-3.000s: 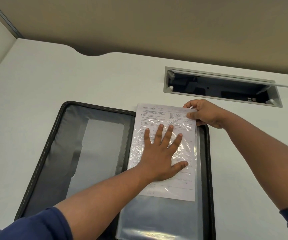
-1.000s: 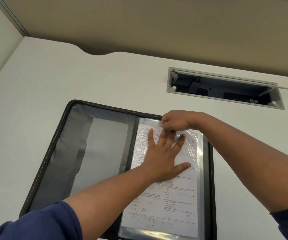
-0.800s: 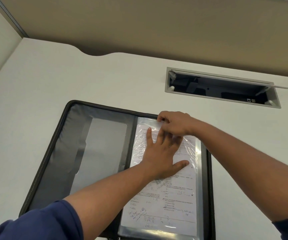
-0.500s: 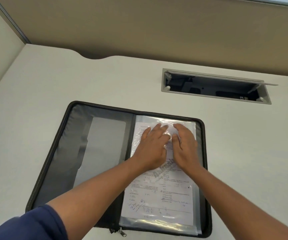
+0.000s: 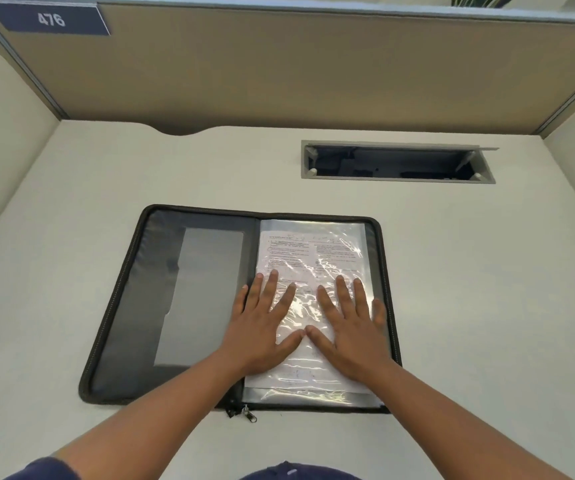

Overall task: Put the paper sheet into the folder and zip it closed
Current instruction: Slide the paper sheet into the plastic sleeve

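Now the paper sheet [image 5: 308,268] lies inside the clear pocket on the right half of the open folder [image 5: 206,289], long side running away from the person. Both hands lie flat on it with straight fingers, holding nothing: left hand [image 5: 262,327] near the middle fold, right hand [image 5: 350,332] near the outer edge. The zipper pull [image 5: 248,414] sits at the near edge, closest to the left hand. I think the left half folds over next.
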### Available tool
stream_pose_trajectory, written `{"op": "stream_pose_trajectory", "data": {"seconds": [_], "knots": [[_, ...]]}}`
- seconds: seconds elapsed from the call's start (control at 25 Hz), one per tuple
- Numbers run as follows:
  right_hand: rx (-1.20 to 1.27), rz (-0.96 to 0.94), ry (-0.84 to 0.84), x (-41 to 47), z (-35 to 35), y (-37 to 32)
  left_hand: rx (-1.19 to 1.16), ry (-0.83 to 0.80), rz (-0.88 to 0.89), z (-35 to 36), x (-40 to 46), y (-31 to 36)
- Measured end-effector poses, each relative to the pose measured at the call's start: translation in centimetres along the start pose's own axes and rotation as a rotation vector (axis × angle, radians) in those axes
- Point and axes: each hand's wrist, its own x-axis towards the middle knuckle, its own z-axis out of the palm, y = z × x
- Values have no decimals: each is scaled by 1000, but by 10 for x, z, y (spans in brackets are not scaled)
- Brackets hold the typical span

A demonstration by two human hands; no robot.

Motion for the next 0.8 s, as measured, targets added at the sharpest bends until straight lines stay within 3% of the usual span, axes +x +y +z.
{"op": "stream_pose_trajectory", "data": {"seconds": [0.24,0.48,0.64,0.8], "knots": [[-5,82,32,-11,1,5,64,-24,-33,3,-16,9],[19,231,-30,-29,-9,6,-67,-73,-37,-14,-28,-8],[126,254,-82,-31,-13,9,-43,-128,-242,-27,-44,-42],[229,330,-38,-24,-17,10,-71,-73,-541,-50,-46,-81]]}}
